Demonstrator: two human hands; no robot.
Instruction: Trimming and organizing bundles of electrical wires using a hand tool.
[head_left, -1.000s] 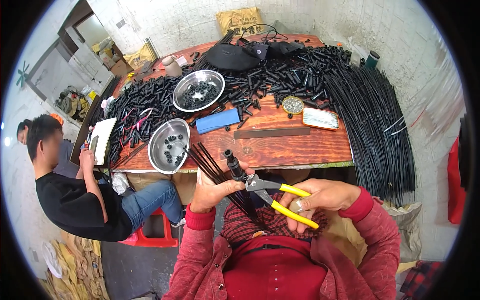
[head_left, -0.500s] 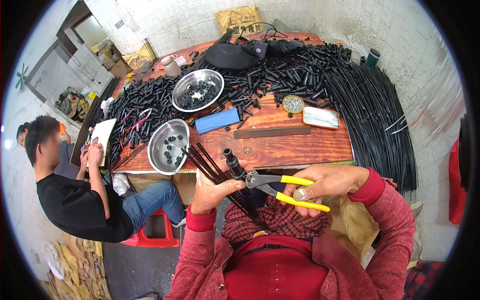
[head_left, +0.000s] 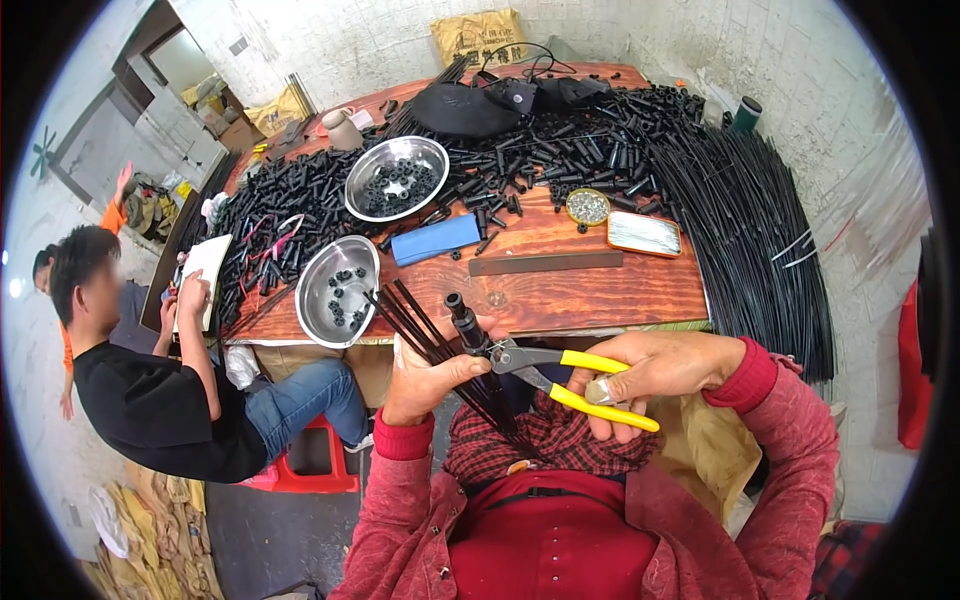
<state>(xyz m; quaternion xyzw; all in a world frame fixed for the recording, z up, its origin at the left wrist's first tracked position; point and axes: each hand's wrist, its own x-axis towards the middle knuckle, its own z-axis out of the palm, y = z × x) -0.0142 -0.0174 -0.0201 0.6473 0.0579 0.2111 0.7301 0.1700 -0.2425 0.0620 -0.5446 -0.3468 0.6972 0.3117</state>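
Thin black rods (head_left: 414, 322) and a black tubular fitting (head_left: 463, 318) are gripped together in my left hand (head_left: 422, 388), the fitting standing up between thumb and fingers. My right hand (head_left: 672, 366) is closed round yellow-handled pliers (head_left: 592, 361), their handles spread apart. The metal jaws of the pliers sit against the lower part of the fitting, close to my left thumb. What exactly lies between the jaws is too small to tell. Below my left hand the rods run down over a red checked cloth (head_left: 590, 440) on my lap.
The wooden table (head_left: 560, 300) carries heaps of black tubes (head_left: 600, 150), two steel bowls (head_left: 398, 212) (head_left: 318, 325), a blue box (head_left: 435, 240), a flat metal bar (head_left: 545, 263) and two small containers (head_left: 587, 207) (head_left: 643, 234). Long black rods (head_left: 745, 220) lie right. A seated person (head_left: 150, 390) writes at left.
My hands, the fitting and the pliers stay nearly in place. Behind the seated co-worker, a person in orange now has an arm raised. The writing hand has shifted on the paper.
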